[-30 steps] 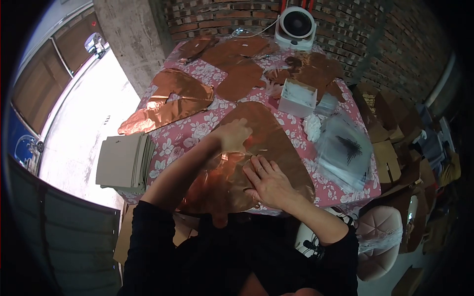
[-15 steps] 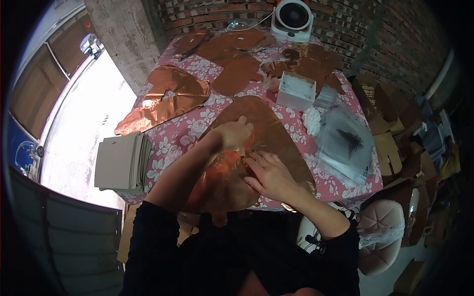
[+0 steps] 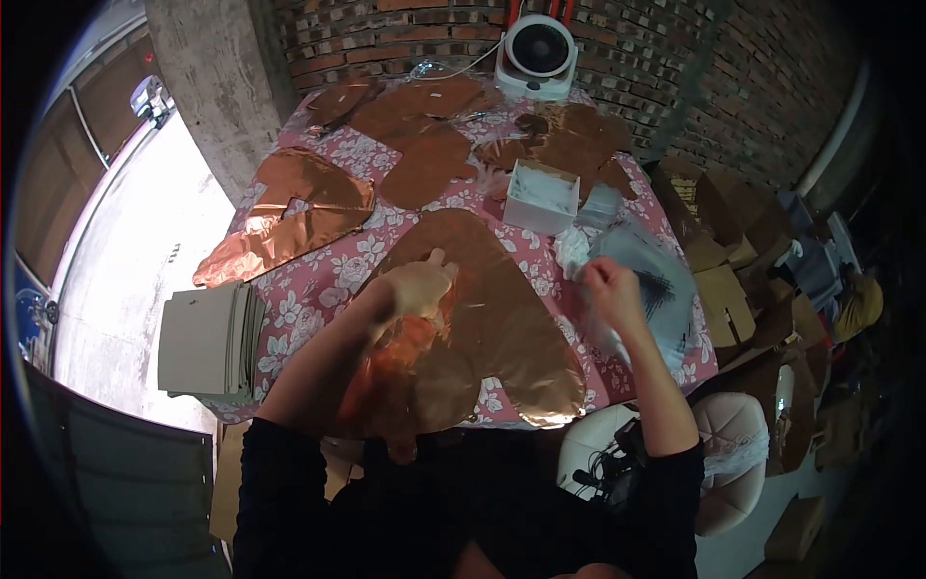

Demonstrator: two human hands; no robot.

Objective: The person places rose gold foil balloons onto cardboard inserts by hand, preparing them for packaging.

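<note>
A large copper-coloured foil sheet (image 3: 492, 289) lies on the flowered pink tablecloth (image 3: 340, 253) in front of me. My left hand (image 3: 420, 288) rests on its left half, fingers partly spread and pointing away from me. Raised over the right side of the table is my right hand (image 3: 612, 288), its fingers pinched together; whatever may be between them is too small to make out. Just beyond it sit a crumpled white wad (image 3: 572, 248) and a stack of clear plastic bags (image 3: 666, 261) with a dark mark.
More copper foil pieces (image 3: 318, 207) lie at the left and back. A white open box (image 3: 542, 198) stands behind the large sheet, and a white fan (image 3: 537, 53) at the rear edge. Grey cards (image 3: 207, 338) are stacked at the left corner. Cartons (image 3: 719, 299) stand at the right.
My right hand has lifted off the foil sheet and moved right towards the plastic bags, its fingers now pinched. My left hand stays on the sheet. The whole view has shifted slightly.
</note>
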